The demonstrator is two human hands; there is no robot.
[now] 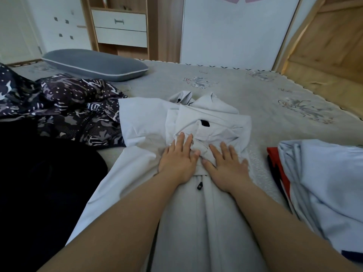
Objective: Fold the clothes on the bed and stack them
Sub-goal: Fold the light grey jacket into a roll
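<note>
A pale grey-white zip jacket [141, 122] lies spread on the bed [245, 91] in front of me, its hood at the far end and its sleeves folded in over the chest. My left hand [177, 158] and my right hand [225, 163] press flat on the jacket side by side, fingers straight, just above the black zip pull [199, 186]. A dark patterned jacket [74, 107] lies crumpled to the left. A black garment [39, 173] lies at the near left. A light blue garment [330, 185] lies folded over a red and white one [279, 169] at the right.
A grey pillow [94, 64] lies at the far left of the bed. Beyond the bed stand a wooden cabinet with white drawers [120, 26] and a white wardrobe door [235, 30]. A wooden stair side [324, 52] borders the bed on the right.
</note>
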